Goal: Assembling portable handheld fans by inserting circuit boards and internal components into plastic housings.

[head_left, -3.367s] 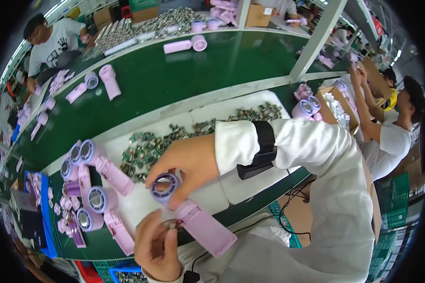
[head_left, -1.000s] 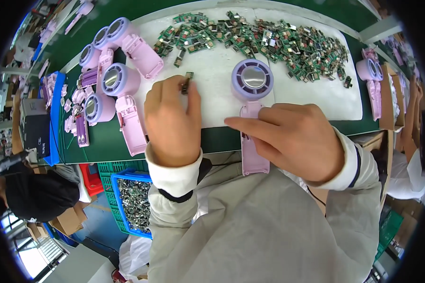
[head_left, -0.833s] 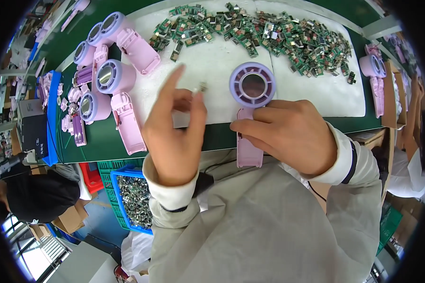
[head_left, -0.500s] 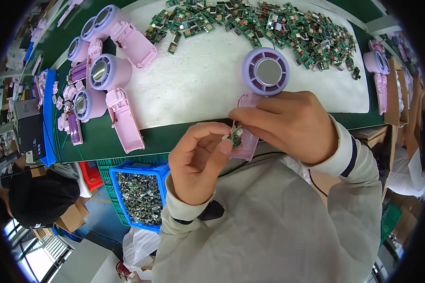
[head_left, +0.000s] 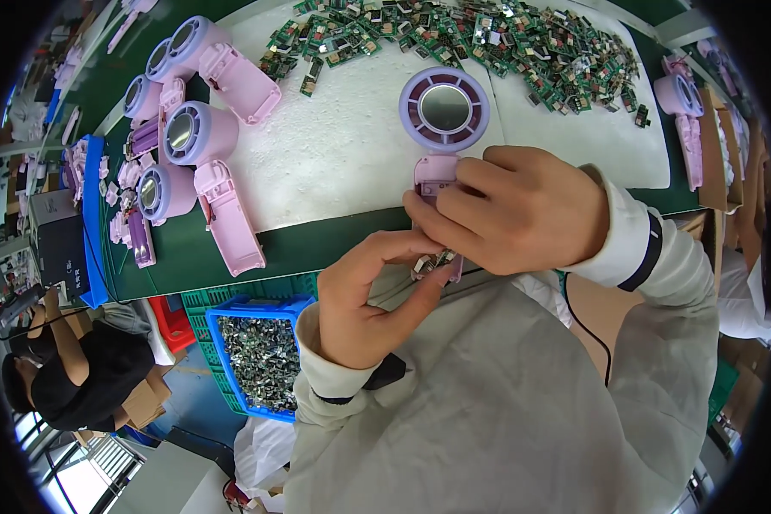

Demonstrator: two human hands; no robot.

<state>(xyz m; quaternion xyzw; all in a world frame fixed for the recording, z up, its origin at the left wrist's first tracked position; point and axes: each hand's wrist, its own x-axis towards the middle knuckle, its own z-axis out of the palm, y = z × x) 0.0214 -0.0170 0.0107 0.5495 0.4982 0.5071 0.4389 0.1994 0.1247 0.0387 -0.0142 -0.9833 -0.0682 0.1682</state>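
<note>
A handheld fan with a round lilac head [head_left: 445, 108] and an opened pink handle [head_left: 435, 169] stands at the table's front edge before me. My right hand [head_left: 522, 210] is closed over the handle, its curled fingers covering much of the inside; whatever its fingertips pinch is hidden. My left hand [head_left: 360, 300] pinches a small green circuit board [head_left: 430, 262] between thumb and fingers, at the lower end of the handle. Part of the board is behind the thumb.
Loose circuit boards [head_left: 565, 64] are heaped across the back of the white sheet [head_left: 334, 154]. More pink fans [head_left: 199, 133] and handle shells [head_left: 229, 218] lie at left. Below the table edge, a blue crate [head_left: 253, 360] holds many small parts. A co-worker [head_left: 86, 368] is at lower left.
The fan has shifted slightly left and away from me. Both hands have come closer together, my left moving right with the circuit board. The co-worker at left has raised an arm.
</note>
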